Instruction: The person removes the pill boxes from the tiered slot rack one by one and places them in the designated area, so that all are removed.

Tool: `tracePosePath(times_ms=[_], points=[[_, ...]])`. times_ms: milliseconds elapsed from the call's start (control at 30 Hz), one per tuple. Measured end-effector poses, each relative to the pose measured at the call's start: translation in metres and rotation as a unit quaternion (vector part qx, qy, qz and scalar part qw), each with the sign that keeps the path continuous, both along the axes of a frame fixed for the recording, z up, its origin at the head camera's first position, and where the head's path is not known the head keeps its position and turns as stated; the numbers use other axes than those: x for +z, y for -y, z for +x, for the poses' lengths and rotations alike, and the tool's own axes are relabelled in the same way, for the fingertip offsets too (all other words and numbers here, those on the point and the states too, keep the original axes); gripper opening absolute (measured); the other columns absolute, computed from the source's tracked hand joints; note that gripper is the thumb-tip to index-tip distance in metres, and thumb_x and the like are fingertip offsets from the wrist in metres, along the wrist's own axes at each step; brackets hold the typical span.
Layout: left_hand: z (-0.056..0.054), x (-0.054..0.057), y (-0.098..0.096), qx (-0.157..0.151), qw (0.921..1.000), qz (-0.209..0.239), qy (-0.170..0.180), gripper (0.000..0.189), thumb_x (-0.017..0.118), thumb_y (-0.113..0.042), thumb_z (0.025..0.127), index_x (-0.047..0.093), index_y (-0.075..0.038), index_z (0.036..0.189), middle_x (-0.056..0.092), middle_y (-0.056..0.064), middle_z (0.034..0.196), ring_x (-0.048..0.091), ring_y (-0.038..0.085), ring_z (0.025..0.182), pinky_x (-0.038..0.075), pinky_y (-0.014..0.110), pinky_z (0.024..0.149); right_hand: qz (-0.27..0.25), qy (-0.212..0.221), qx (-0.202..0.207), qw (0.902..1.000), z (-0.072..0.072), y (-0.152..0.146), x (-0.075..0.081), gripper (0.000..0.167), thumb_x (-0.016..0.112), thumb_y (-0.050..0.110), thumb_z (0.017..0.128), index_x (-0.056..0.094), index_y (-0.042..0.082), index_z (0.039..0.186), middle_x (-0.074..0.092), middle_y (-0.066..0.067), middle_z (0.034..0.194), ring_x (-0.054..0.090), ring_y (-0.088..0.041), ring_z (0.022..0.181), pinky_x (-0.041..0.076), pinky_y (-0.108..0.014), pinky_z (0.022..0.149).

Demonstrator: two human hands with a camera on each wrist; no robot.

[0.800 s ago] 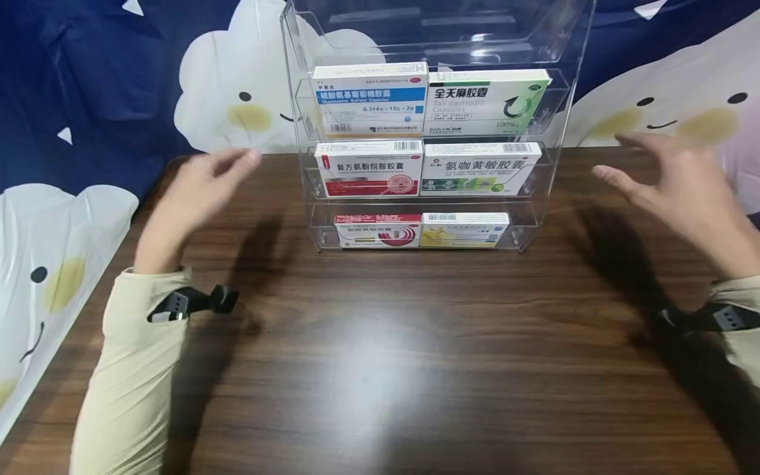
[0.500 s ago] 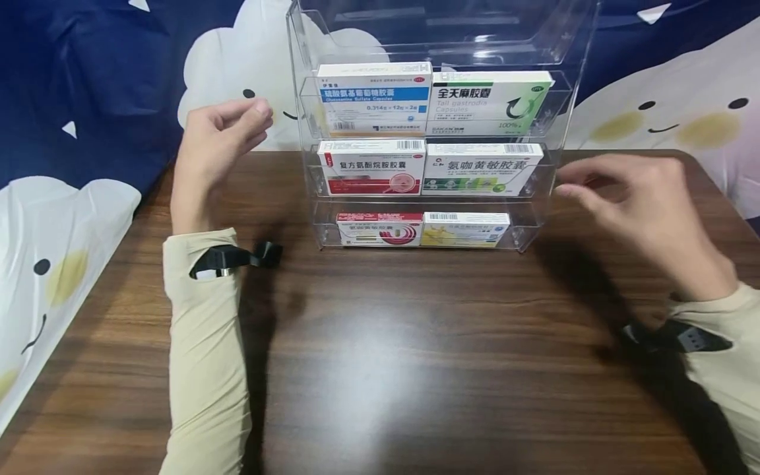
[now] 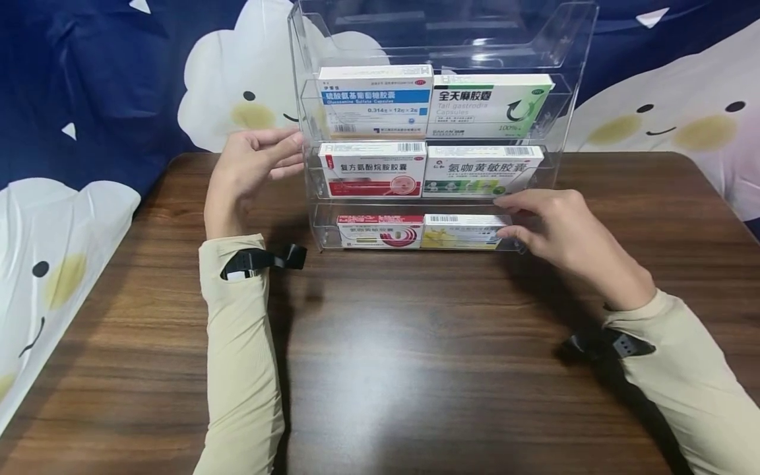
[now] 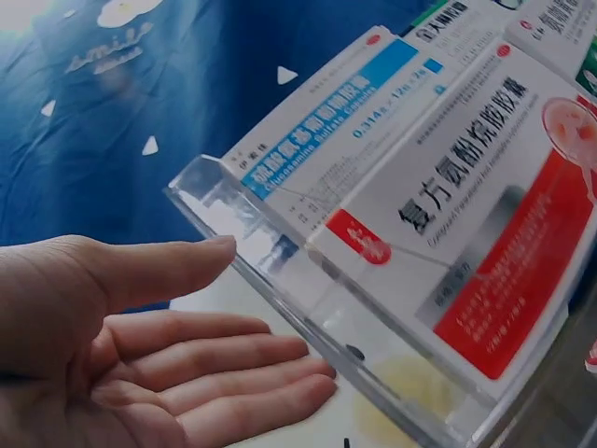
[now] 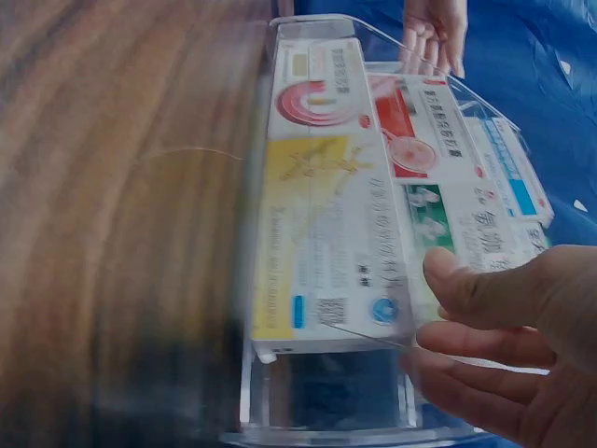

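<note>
A clear tiered display rack [image 3: 323, 239] stands at the back of the table, with two medicine boxes on each of its three lower tiers. My left hand [image 3: 252, 165] is at the rack's left side, fingers extended and fingertips right at the clear side wall [image 4: 308, 327]. My right hand [image 3: 561, 231] reaches to the lower right, thumb and fingers apart at the right end of the yellow-and-white medicine box [image 3: 463, 232]. Beside that box sits a red-and-white medicine box [image 3: 380, 232]. Above them are a red-banded box [image 3: 373, 173] and a green-banded box [image 3: 477, 173].
The top tier holds a blue-striped box [image 3: 374, 104] and a green-and-white box [image 3: 489, 105]. Behind the rack hangs a dark blue cloth [image 3: 119, 79] with white clouds. The brown wooden table [image 3: 415, 369] extends in front.
My left hand has come right to the rack's side. My right hand has moved left and down from beside the rack to the bottom tier's right end. The boxes stay in place.
</note>
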State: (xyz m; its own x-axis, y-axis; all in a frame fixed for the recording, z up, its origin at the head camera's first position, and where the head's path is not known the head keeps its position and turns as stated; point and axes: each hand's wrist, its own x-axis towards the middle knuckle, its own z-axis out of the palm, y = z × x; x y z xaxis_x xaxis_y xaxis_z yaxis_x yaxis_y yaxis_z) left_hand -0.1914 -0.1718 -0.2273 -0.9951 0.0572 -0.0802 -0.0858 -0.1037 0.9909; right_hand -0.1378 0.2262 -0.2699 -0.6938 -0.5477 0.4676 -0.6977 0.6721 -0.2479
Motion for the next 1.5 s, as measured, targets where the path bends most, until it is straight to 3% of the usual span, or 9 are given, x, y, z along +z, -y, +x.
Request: tracePosePath(times_ms=[233, 567, 800, 1133, 1367, 1500], points=[[0.003, 0.002, -0.005, -0.028, 0.9985, -0.033, 0.033, 0.052, 0.073, -0.004, 0.085, 0.052, 0.013, 0.129, 0.07, 0.012, 0.101, 0.07, 0.018, 0.089, 0.058, 0.028, 0.083, 0.017, 0.039, -0.037, 0.9984, -0.003, 0.003, -0.012, 0.03, 0.082, -0.001, 0.072, 0.072, -0.004, 0.101, 0.071, -0.014, 0.081, 0.061, -0.02, 0.068, 0.051, -0.042, 0.059], [0.005, 0.005, -0.007, -0.018, 0.995, -0.088, 0.045, 0.043, 0.07, -0.003, 0.088, 0.056, 0.011, 0.127, 0.07, 0.01, 0.1, 0.071, 0.013, 0.082, 0.058, 0.024, 0.079, 0.021, 0.047, -0.052, 0.9973, -0.004, 0.005, -0.016, 0.025, 0.076, -0.007, 0.075, 0.073, -0.002, 0.099, 0.072, -0.014, 0.084, 0.056, -0.019, 0.066, 0.05, -0.039, 0.057], [0.005, 0.005, -0.007, -0.017, 0.9941, -0.097, 0.046, 0.043, 0.069, -0.003, 0.088, 0.056, 0.01, 0.127, 0.07, 0.009, 0.101, 0.07, 0.012, 0.082, 0.058, 0.024, 0.079, 0.022, 0.061, -0.07, 0.9954, -0.003, 0.006, -0.014, 0.023, 0.076, -0.006, 0.076, 0.073, 0.001, 0.098, 0.07, -0.009, 0.08, 0.053, -0.017, 0.064, 0.046, -0.033, 0.056], [0.005, 0.005, -0.007, -0.021, 0.9942, -0.095, 0.046, 0.041, 0.069, -0.003, 0.089, 0.057, 0.012, 0.125, 0.07, 0.008, 0.099, 0.07, 0.012, 0.084, 0.058, 0.023, 0.08, -0.06, 0.087, -0.099, 0.9895, 0.003, 0.003, -0.005, 0.019, 0.077, 0.0, 0.08, 0.072, 0.005, 0.097, 0.07, -0.006, 0.084, 0.052, -0.003, 0.067, 0.041, -0.007, 0.061], [0.004, 0.006, -0.008, -0.021, 0.991, -0.122, 0.051, 0.043, 0.069, -0.006, 0.089, 0.057, 0.009, 0.127, 0.068, 0.014, 0.114, 0.07, 0.012, 0.086, 0.058, 0.023, 0.08, -0.104, 0.108, -0.122, 0.9812, 0.004, 0.001, 0.001, 0.019, 0.078, 0.0, 0.08, 0.072, 0.003, 0.097, 0.07, -0.007, 0.084, 0.052, 0.004, 0.067, 0.042, -0.005, 0.06], [0.003, 0.006, -0.008, -0.022, 0.9898, -0.13, 0.054, 0.044, 0.07, -0.008, 0.089, 0.057, 0.007, 0.128, 0.063, 0.017, 0.125, 0.07, 0.011, 0.087, 0.058, 0.023, 0.081, -0.155, 0.163, -0.127, 0.966, 0.004, -0.003, 0.004, 0.019, 0.077, -0.001, 0.08, 0.07, 0.001, 0.097, 0.069, 0.007, 0.078, 0.057, 0.004, 0.067, 0.044, -0.006, 0.057]])
